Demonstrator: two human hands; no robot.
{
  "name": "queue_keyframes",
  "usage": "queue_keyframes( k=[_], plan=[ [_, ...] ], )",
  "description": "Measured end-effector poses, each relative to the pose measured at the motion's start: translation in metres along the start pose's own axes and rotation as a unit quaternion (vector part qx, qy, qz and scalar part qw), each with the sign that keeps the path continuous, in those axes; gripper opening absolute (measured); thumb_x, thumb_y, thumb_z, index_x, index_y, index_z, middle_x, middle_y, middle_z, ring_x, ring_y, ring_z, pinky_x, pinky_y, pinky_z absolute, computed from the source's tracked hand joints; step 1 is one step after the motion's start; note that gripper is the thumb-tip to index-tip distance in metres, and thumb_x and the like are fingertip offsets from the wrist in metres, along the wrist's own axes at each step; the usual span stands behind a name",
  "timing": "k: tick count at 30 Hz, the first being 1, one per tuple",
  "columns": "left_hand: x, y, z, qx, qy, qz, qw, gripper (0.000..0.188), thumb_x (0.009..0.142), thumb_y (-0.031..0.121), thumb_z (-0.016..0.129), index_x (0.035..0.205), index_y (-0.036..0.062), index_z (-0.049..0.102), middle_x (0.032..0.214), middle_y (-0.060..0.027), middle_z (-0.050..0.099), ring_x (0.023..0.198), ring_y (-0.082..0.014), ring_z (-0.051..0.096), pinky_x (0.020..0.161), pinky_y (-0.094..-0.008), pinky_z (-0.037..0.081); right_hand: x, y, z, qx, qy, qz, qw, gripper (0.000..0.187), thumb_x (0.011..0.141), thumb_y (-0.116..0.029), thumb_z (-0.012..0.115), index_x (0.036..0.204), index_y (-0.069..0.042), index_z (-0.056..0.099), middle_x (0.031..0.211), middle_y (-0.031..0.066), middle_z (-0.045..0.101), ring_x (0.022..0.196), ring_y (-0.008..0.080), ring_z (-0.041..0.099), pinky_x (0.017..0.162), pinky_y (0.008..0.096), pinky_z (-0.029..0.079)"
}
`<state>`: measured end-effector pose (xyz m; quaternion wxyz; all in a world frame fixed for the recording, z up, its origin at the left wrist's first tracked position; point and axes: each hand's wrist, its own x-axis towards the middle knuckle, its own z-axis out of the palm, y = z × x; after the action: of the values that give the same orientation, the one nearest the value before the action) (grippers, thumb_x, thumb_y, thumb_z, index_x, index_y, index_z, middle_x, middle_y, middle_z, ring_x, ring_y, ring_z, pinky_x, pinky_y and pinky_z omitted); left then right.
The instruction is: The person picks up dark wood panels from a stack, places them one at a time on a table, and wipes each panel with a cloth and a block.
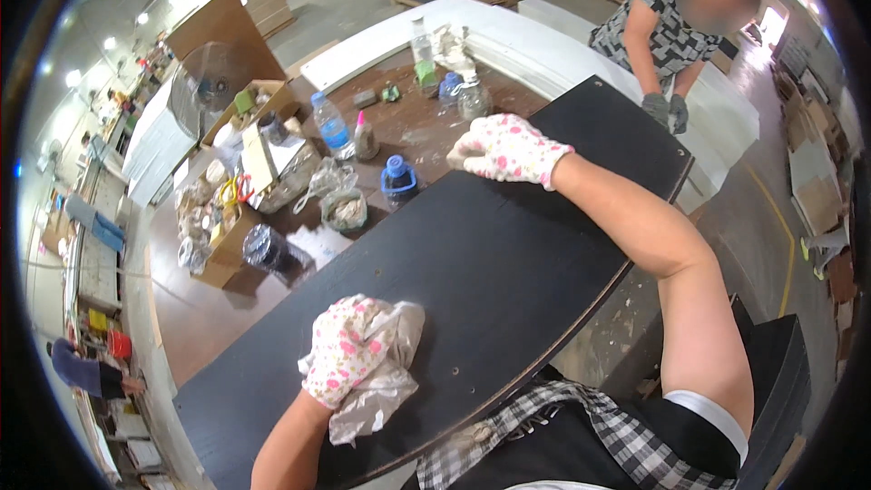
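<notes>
A long black board (481,281) with small holes and a curved near edge lies slantwise before me. My left hand (345,349), in a white glove with pink flowers, is closed on a crumpled pale rag (392,390) and presses it against the board's top, toward the left end. In a matching glove, my right hand (513,150) is at the board's far edge, its fingers bent over that edge; their grip beneath is partly hidden. Beyond the edge, nearest to this hand, stand a clear jug (474,100) and a blue-capped bottle (449,91).
On the brown table (195,327) are a water bottle (334,127), a glue bottle (365,138), a blue-lidded dark bottle (397,183), a plastic bag (345,209) and a cluttered cardboard box (227,249). A co-worker in grey gloves (667,112) stands at far right beside white panels (726,127).
</notes>
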<state>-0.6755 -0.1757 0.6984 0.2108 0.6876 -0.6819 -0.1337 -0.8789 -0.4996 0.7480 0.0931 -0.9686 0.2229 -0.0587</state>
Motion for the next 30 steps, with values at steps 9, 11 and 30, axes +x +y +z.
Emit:
queue_keyframes(
  k=[9, 11, 30],
  plan=[
    [0.015, 0.016, 0.005, -0.105, 0.014, -0.052, 0.993, 0.019, 0.077, 0.023, 0.07, 0.091, 0.0088, 0.072, 0.088, -0.0116, 0.068, 0.085, -0.0329, 0.064, 0.077, -0.0413, 0.051, -0.029, 0.144, -0.036, -0.067, -0.018, 0.183, 0.981, 0.042, 0.085, -0.049, 0.058, 0.098, -0.012, 0.076, 0.096, 0.0111, 0.074, 0.091, 0.0275, 0.069, 0.085, 0.0364, 0.052],
    [0.016, 0.022, 0.003, -0.106, 0.031, -0.091, 0.99, 0.019, 0.075, 0.022, 0.07, 0.088, 0.0084, 0.071, 0.084, -0.0115, 0.067, 0.082, -0.0324, 0.065, 0.076, -0.0408, 0.051, -0.023, 0.107, -0.017, -0.019, 0.047, 0.052, 0.997, 0.042, 0.085, -0.046, 0.055, 0.099, -0.012, 0.075, 0.1, 0.0132, 0.072, 0.097, 0.0329, 0.067, 0.087, 0.04, 0.051],
    [0.099, 0.076, 0.055, -0.083, 0.089, -0.207, 0.971, 0.016, 0.076, 0.017, 0.074, 0.083, 0.0042, 0.068, 0.076, -0.0133, 0.066, 0.072, -0.0322, 0.064, 0.07, -0.0393, 0.051, -0.066, 0.346, -0.072, -0.072, 0.047, 0.256, 0.963, 0.04, 0.085, -0.049, 0.064, 0.101, -0.013, 0.073, 0.098, 0.0128, 0.071, 0.097, 0.0313, 0.067, 0.088, 0.0383, 0.05]
  ],
)
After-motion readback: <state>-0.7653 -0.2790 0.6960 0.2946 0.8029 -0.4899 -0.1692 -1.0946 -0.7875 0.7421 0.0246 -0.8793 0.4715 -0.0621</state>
